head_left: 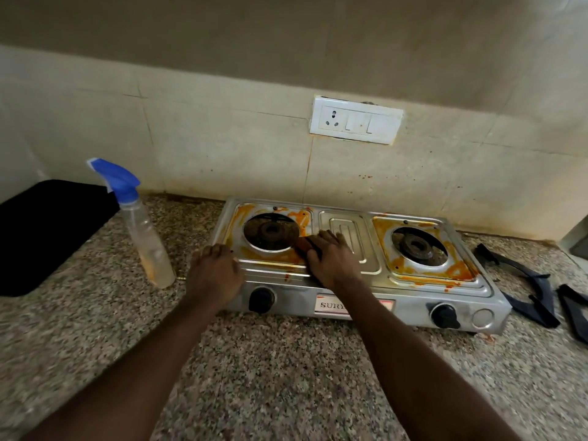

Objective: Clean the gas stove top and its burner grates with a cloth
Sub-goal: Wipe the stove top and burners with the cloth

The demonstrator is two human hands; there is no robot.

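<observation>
Right hand [331, 259], fingers flat, presses the cloth [304, 246] by the left burner [270, 232], left hand [216, 275] spread bracing the stove [369, 246]'s front-left corner: firm, overlapping strokes needed.

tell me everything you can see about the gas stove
A two-burner stainless steel gas stove sits flat on the granite counter by the tiled wall. Its grates lie off it, to the right. Orange stains ring the left burner and right burner. Two black knobs face front. The left hand rests on its front left corner; the right hand presses a dark cloth beside the left burner.
</observation>
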